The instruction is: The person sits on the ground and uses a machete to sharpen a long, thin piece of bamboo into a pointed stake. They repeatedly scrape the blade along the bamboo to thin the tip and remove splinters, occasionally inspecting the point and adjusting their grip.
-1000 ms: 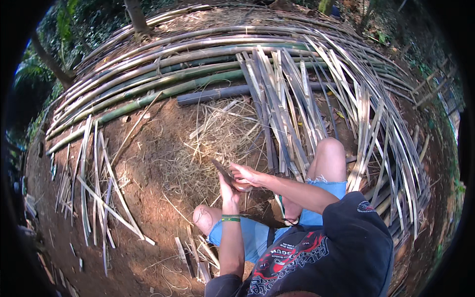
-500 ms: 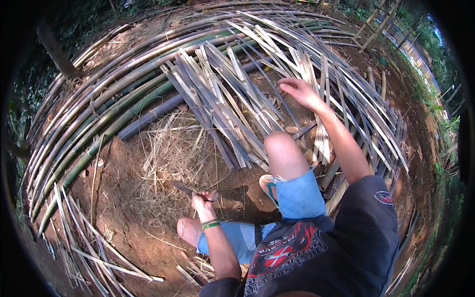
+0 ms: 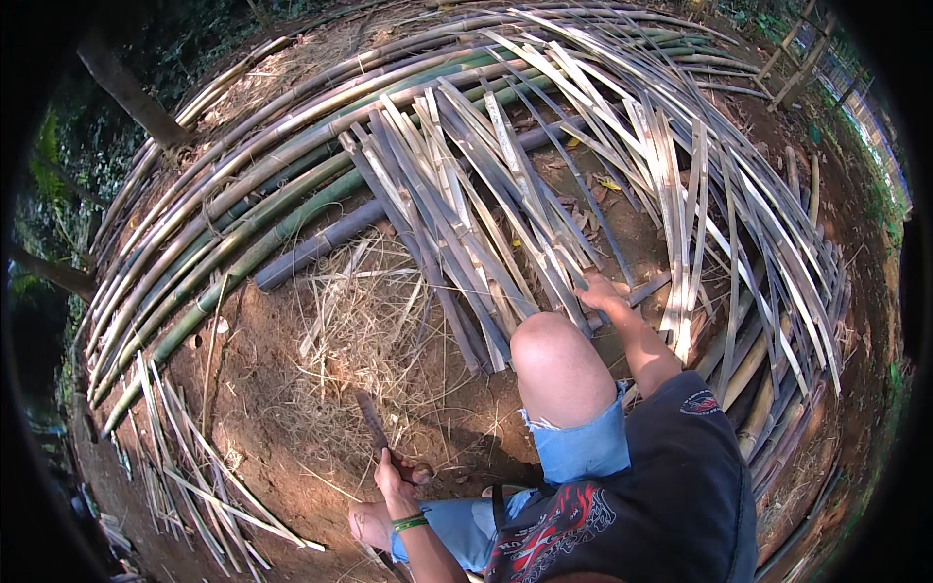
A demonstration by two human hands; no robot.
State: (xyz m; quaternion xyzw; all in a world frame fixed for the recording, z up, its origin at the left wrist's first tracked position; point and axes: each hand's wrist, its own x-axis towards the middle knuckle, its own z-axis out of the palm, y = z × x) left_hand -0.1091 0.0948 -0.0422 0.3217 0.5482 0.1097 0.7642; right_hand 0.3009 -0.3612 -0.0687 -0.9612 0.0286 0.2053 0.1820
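Observation:
My left hand (image 3: 397,476) is closed round the handle of a knife (image 3: 371,420) with a broad dark blade. The blade points away from me over a heap of pale shavings (image 3: 355,330). Beyond my raised knee, my right hand (image 3: 604,291) is at the near end of a row of split bamboo strips (image 3: 476,214). Its fingers are curled on the edge of a strip there; the fingertips are partly hidden. The strips lie side by side, leaning across a dark bamboo pole (image 3: 321,245).
Long green and brown bamboo poles (image 3: 262,228) curve across the far side. More split strips (image 3: 768,223) are piled at the right, and thin offcuts (image 3: 209,476) lie at the lower left. A tree trunk (image 3: 131,92) stands at the far left.
My right hand has come down and nearer to me, onto the strips' near ends. The knife in my left hand has turned to point more directly away from me. The view has shifted.

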